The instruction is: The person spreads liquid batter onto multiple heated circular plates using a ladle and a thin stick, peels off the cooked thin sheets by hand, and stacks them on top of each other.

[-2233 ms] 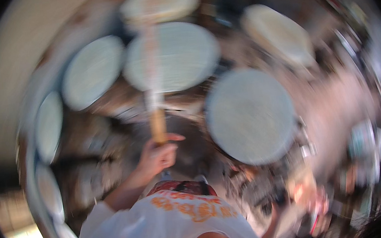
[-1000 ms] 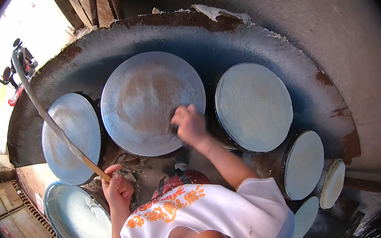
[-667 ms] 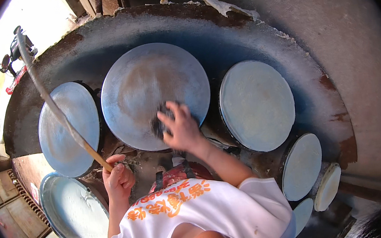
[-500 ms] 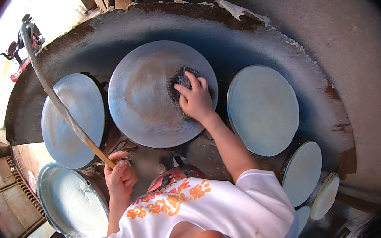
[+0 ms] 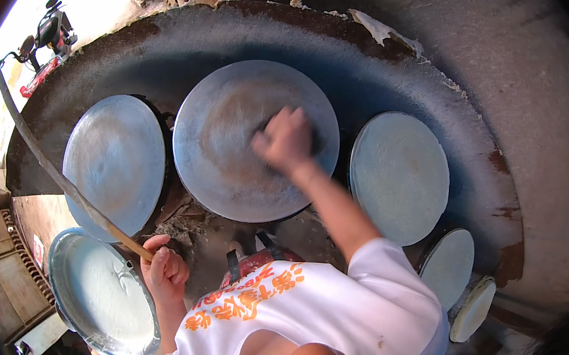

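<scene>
My left hand (image 5: 165, 269) is wrapped round the lower end of a long, slightly curved wooden stick (image 5: 69, 186), which slants up to the far left. My right hand (image 5: 286, 141), blurred by motion, presses with curled fingers on the right part of a large round metal griddle (image 5: 224, 174) in the middle. Under it is a dark scouring pad (image 5: 317, 140), mostly hidden by the hand and smeared. The griddle's grey top has a brownish ring-shaped patch. Another round griddle (image 5: 114, 162) of bare grey metal lies to its left, below the stick.
Pale coatings cover a round griddle (image 5: 400, 178) on the right and smaller discs (image 5: 449, 267) nearer me. A basin (image 5: 59, 291) of whitish batter stands at the near left. A curved wall (image 5: 280, 20) with a ragged top edge rings the far side. Outside stands a parked two-wheeler (image 5: 52, 32).
My right hand has shifted slightly on the middle griddle, its fingers now more curled over the scouring pad. The stick's upper end has swung left, and my left hand has moved slightly left and down.
</scene>
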`<state>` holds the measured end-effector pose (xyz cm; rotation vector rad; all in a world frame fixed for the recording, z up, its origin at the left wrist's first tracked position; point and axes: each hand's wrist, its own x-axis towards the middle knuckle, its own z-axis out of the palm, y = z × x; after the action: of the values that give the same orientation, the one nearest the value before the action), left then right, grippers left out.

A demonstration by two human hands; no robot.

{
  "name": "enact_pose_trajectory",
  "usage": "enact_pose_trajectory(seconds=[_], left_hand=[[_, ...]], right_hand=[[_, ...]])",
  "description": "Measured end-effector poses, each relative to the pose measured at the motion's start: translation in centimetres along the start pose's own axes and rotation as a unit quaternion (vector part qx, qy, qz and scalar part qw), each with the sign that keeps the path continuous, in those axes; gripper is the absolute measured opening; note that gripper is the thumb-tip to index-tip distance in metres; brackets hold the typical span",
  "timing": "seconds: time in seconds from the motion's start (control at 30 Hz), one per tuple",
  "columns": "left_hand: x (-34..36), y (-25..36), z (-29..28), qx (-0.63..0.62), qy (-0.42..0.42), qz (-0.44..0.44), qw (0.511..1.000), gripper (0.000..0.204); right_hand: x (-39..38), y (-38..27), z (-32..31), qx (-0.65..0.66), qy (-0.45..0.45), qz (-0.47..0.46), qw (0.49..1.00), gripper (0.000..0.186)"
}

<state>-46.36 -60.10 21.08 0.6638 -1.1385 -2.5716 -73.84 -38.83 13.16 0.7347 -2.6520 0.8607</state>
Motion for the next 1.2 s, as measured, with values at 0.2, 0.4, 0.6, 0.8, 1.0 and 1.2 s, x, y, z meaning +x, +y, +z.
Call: enact_pose_trajectory(seconds=[0.2,0.4,0.6,0.8,1.0,1.2], left_hand=[[-0.4,0.8,0.7,-0.029,0.009,0.01,0.999,0.017],[-2.0,1.2,0.1,-0.001,0.07,0.053,0.996,0.016],[-5.3,2.0,-0.5,-0.029,0.144,0.078,0.986,0.016],[-8.0,4.0,-6.4,0.008,0.18,0.132,0.975,0.017],[-8.2,8.8,-11.3,-0.038,0.107,0.135,0.984,0.017],[-8.6,13.8,-17.3,-0.03,0.139,0.149,0.978,0.016]], right_hand=[[-7.4,-3.1,-2.2,0.001,-0.084,-0.088,0.993,0.016],[13.5,5.6,5.0,-0.147,0.008,0.036,0.989,0.024],[4.1,-12.2,9.8,0.1,-0.2,-0.342,0.913,0.015],[-2.7,-16.6,8.6,0.163,-0.142,-0.366,0.905,0.011],[-2.3,-26.5,18.4,0.174,-0.087,-0.244,0.95,0.013],[1.5,-29.3,17.6,0.056,-0.104,-0.254,0.96,0.019]])
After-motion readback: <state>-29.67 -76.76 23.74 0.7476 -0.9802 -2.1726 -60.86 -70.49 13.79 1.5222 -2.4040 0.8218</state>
